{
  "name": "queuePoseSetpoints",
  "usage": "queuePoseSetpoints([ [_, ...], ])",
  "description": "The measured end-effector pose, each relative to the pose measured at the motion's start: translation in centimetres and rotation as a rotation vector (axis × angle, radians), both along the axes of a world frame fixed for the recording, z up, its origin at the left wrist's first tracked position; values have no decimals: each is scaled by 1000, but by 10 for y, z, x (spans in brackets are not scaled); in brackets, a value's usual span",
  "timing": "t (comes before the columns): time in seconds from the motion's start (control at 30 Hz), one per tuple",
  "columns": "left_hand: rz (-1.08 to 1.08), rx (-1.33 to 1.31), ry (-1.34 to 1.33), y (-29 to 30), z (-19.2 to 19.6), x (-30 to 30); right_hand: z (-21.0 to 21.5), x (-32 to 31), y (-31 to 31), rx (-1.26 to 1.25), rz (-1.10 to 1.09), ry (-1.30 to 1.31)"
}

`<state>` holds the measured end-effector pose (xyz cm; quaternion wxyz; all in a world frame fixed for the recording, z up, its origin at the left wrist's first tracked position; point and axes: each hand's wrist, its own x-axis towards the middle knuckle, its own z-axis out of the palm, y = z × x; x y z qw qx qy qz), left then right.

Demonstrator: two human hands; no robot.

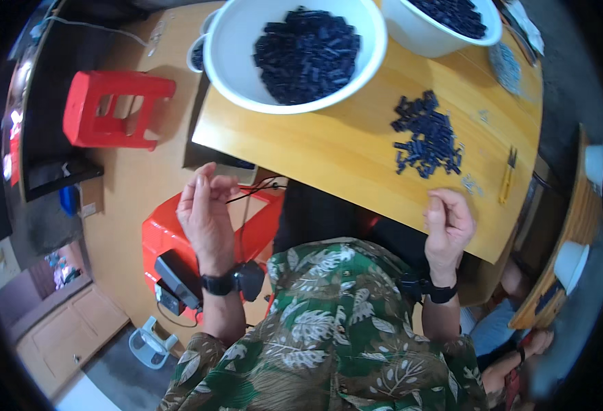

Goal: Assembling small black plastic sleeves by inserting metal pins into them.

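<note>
My left hand (209, 218) is raised off the left front edge of the table, above a red stool, with thumb and fingertips drawn together. Whatever it may hold is too small to make out. Over the table's near edge, my right hand (450, 226) is curled with the thumb against the fingers; any held thing is hidden. Just beyond it lies a loose pile of small dark blue plastic parts (428, 140). Tiny silvery metal pieces (471, 183) are scattered beside the pile. Further right rests a yellow-handled pair of small pliers or snips (507, 178).
A large white basin (229, 89) of dark parts stands on the yellow table (356, 140), with a second white tub (411, 34) to its right. A bag of small metal pieces (505, 68) lies far right. Red stools (82, 109) stand left; another person's arm (503, 366) shows lower right.
</note>
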<state>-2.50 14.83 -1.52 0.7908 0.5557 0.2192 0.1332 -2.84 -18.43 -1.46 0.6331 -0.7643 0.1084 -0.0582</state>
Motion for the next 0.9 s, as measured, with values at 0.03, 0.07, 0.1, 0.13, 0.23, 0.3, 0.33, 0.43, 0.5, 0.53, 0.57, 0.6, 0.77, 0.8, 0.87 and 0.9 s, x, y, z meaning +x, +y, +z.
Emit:
queuePoseSetpoints([
  [0.03, -130, 63, -56, -10, 12, 1, 10, 2, 5, 62, 28, -26],
  [0.07, -157, 124, -51, -24, 18, -1, 29, 0, 6, 165, 154, 15],
  [0.1, -309, 191, -37, -33, 24, -4, 46, -2, 7, 273, 278, 52],
  [0.13, -429, 281, -56, -45, 33, -2, 56, 2, 10, 329, 508, -155],
  [0.23, -670, 595, -237, -79, 35, 12, 98, 24, 34, 553, 1023, -485],
  [0.3, -747, 822, -253, -103, 36, 21, 106, 11, 44, 548, 988, -574],
  [0.33, -762, 806, -260, -112, 33, 23, 108, 8, 56, 533, 973, -566],
  [0.43, -716, 933, -271, -130, 20, 31, 110, 1, 76, 498, 625, -928],
  [0.5, -649, 991, -323, -137, 14, 35, 110, -4, 75, 465, 595, -903],
  [0.53, -633, 992, -307, -142, 15, 37, 112, 2, 78, 548, 553, -930],
  [0.57, -641, 986, -315, -148, 14, 40, 108, 0, 80, 538, 547, -932],
  [0.6, -621, 992, -321, -151, 13, 43, 100, -3, 84, 505, 550, -977],
  [0.77, -538, 1071, -368, -170, 5, 58, 107, -3, 74, 370, 615, -1009],
  [0.8, -537, 1081, -360, -175, 3, 60, 110, -3, 74, 474, 573, -951],
  [0.87, -542, 1144, -368, -178, 1, 65, 110, -4, 73, 581, 529, -893],
  [0.9, -548, 1198, -373, -180, 0, 67, 109, -7, 71, 599, 531, -876],
])
